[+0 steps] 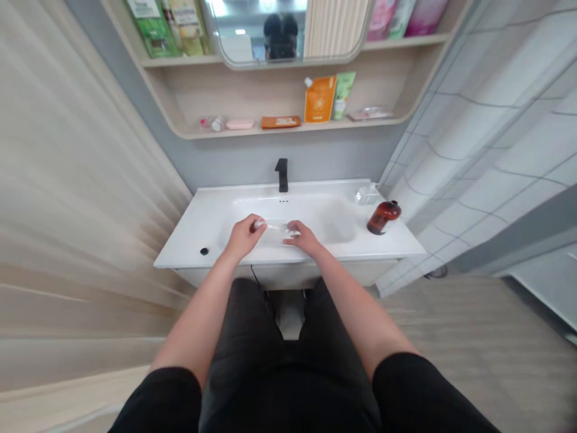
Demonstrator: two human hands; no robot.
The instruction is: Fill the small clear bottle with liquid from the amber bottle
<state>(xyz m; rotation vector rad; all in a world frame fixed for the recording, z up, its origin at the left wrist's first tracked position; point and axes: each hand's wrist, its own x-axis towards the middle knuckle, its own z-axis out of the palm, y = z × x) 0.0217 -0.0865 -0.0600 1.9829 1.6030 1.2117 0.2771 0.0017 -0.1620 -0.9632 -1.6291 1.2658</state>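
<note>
Over the white sink [216,201], my left hand [243,237] is closed on a small white bottle top [259,223]. A thin pale tube [273,227] runs from this top to the right, towards my other hand. My right hand [304,236] has its fingers curled round a small clear bottle [286,228]. The tube's end lies at or close to the bottle's mouth; whether it is inside, I cannot tell. Fingers partly hide both pieces.
A black faucet [282,174] stands behind the basin. On the counter's right are a brown bottle [384,218] and a clear container [366,195]. The shelf [243,96] above holds an orange pouch [320,99], a green tube [343,96] and several small items. A curtain [81,180] hangs left.
</note>
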